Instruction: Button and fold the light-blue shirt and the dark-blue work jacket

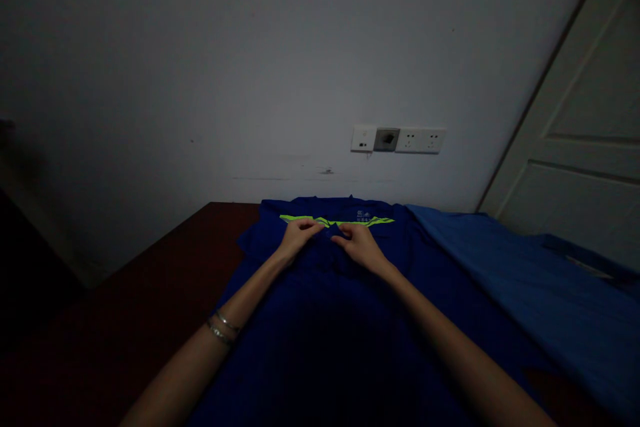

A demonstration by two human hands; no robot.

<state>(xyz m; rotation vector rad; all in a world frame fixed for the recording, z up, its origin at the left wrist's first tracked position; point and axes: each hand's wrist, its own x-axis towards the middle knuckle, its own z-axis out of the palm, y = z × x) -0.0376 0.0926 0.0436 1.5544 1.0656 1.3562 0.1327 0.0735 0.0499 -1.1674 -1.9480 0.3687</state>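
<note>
A dark blue work jacket (280, 293) lies spread on the table, with a yellow-green reflective strip (383, 221) across its far part and small pale print near the strip's right side. My left hand (299, 235) pinches the fabric at the middle, just below the strip. Close beside it, my right hand (361, 245) pinches another bit of the jacket, where a small dark flap stands up between the fingers. Two silvery bangles (223, 328) circle my left forearm. Dim light hides the jacket's lower front.
A lighter blue garment (505, 260) lies at the right, touching the jacket. The dark red-brown table (185, 273) shows at the left. Behind stands a pale wall with a row of sockets (420, 140); a panelled door (585, 147) is at the right.
</note>
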